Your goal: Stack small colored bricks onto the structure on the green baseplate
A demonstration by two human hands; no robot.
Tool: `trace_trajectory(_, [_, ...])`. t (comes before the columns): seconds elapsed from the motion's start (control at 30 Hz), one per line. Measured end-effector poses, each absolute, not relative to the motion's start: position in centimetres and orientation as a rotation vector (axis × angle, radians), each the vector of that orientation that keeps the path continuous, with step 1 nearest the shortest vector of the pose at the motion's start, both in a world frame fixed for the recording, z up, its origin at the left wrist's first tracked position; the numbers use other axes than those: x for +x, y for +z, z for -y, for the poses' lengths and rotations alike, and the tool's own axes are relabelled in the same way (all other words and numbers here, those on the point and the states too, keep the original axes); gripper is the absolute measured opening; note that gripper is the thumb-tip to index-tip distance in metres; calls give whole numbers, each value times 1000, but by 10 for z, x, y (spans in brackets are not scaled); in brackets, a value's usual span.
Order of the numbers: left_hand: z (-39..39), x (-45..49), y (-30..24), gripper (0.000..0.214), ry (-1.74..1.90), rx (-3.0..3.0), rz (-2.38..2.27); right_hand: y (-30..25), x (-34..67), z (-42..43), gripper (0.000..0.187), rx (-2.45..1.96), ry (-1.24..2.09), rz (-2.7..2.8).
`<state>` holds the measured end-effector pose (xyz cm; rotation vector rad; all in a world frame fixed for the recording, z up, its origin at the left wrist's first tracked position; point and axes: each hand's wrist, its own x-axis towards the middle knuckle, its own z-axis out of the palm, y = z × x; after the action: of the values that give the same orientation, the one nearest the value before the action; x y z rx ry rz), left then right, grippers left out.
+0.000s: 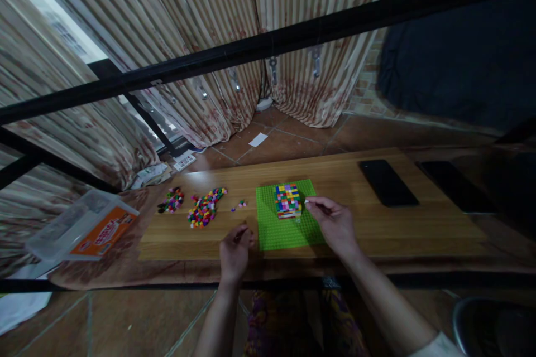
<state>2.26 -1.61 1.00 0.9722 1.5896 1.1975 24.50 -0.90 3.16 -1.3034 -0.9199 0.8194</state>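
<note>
A block built of many-coloured toy bricks (288, 201) stands on a green baseplate (270, 237). To the right of that block, my right hand (335, 226) pinches a small white brick (307, 201) between thumb and fingertips, just apart from the build. My left hand (235, 251) hovers near the left edge of the baseplate with its fingers curled together. Whatever it may hold is too small or hidden to make out. A few loose bricks (243, 203) lie on the board beyond my left hand.
Piles of coloured bricks (203, 212) and darker mixed bricks (171, 201) lie on the wooden board (335, 178). A clear plastic box (84, 223) with an orange label sits at the left. Two dark flat devices, one a black tablet-like slab (387, 183), lie to the right.
</note>
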Motion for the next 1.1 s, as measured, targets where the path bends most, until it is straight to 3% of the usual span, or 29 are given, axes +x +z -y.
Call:
trace_trajectory(0.43, [11, 11, -13, 23, 1135, 1602, -1838, 19, 245, 1, 24, -1374, 740, 1103])
trace_trajectory(1.1, [14, 15, -8, 17, 1157, 1687, -1829, 11, 230, 16, 23, -1399, 207, 1393])
